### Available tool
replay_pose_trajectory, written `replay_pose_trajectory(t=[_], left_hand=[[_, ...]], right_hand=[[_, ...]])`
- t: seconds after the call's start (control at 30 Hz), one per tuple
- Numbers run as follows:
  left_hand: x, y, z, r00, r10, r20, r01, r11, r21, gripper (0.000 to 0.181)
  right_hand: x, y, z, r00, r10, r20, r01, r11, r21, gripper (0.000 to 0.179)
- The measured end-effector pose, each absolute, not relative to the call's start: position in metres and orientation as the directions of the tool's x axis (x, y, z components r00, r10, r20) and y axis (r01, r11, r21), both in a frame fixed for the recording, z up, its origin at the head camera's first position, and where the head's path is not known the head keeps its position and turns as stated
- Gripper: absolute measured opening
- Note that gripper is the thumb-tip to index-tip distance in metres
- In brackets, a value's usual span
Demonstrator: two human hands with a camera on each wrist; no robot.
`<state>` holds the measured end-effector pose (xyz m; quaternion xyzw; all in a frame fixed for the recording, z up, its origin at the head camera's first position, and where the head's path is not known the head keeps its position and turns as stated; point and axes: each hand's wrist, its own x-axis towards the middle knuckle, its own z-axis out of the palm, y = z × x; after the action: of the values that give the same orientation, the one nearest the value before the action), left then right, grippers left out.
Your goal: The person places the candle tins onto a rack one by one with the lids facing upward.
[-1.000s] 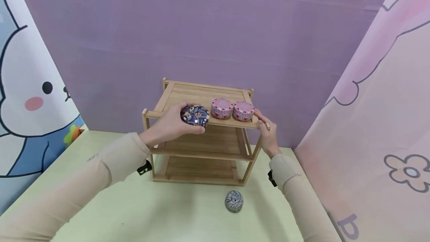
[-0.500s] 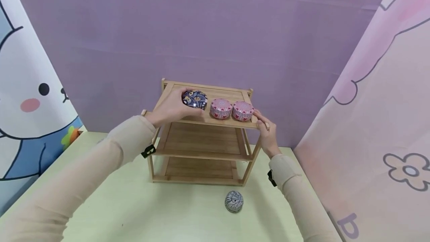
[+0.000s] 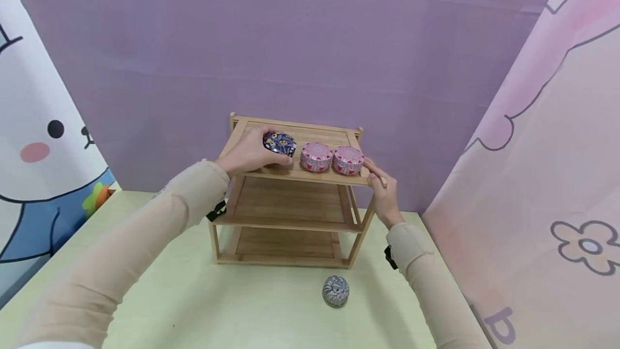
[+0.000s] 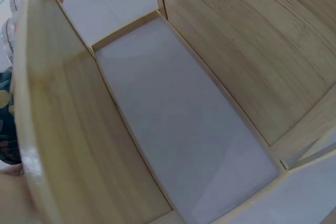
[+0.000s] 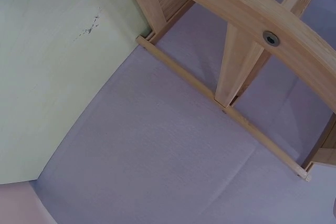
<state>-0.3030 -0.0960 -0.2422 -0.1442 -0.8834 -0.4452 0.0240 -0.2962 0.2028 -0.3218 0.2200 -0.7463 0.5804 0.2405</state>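
My left hand point(image 3: 253, 151) grips a round dark blue tin point(image 3: 279, 143) with a floral pattern, at the top board of a three-tier wooden shelf point(image 3: 290, 175). Two pink patterned tins, one point(image 3: 316, 156) left of the other point(image 3: 348, 160), stand side by side on the same board, right of the blue tin. At the board's front right corner my right hand point(image 3: 384, 193) holds the shelf's frame, fingertips close beside the right pink tin. In the left wrist view the dark tin point(image 4: 8, 121) shows only at the left edge, past the board.
A grey patterned round tin point(image 3: 336, 291) sits on the pale green table point(image 3: 252, 306) in front of the shelf. A purple backdrop point(image 3: 310, 42) rises behind it. Printed panels flank both sides, a cartoon one point(image 3: 34, 112) at left and a pink one point(image 3: 547, 176) at right.
My left hand has carried the blue tin back from the shelf's front edge and down to the top board, left of the pink tins. My right hand keeps its hold on the corner.
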Motion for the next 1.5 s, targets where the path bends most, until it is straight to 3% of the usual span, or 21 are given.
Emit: replay_pose_trajectory(t=[1.5], left_hand=[[-0.3084, -0.0925, -0.2431, -0.952, 0.297, 0.077, 0.259, 0.644, 0.720, 0.084]], right_hand=[[-0.2979, 0.2046, -0.3223, -0.782, -0.056, 0.621, -0.615, 0.233, -0.754, 0.038]])
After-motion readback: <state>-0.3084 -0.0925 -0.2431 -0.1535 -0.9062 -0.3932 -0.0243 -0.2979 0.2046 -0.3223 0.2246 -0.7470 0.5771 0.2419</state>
